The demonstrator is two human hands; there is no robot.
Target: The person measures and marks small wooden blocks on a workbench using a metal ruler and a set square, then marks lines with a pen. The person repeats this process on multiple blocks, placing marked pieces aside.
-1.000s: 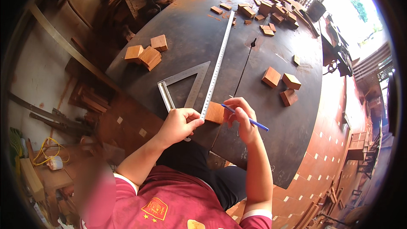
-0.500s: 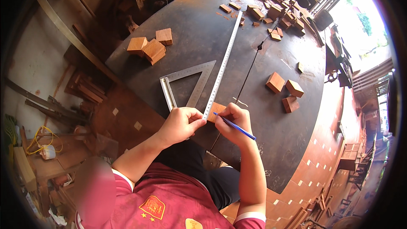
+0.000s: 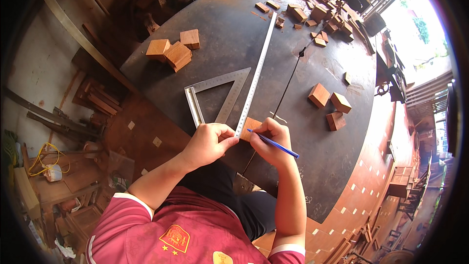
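My left hand point(image 3: 210, 143) pinches the near end of a long metal ruler point(image 3: 257, 73), which stretches away across the dark table. Just right of that end lies a small wooden block point(image 3: 249, 127), partly covered by my right hand point(image 3: 271, 142). A blue pen point(image 3: 278, 145) is gripped in my right hand, its tip over the block's top face. Left of the ruler, a metal triangle square point(image 3: 233, 95) rests on the table, its near part close to my left hand.
Wooden blocks point(image 3: 177, 56) sit in a small group at the table's left. Another group of blocks point(image 3: 319, 95) is on the right. Many offcuts point(image 3: 319, 13) are heaped at the far end. A dark seam point(image 3: 288, 88) runs along the dark tabletop point(image 3: 337, 166).
The ruler's far end has swung slightly to the left. My right hand and the pen have shifted a little to the right; my left hand keeps its pinch.
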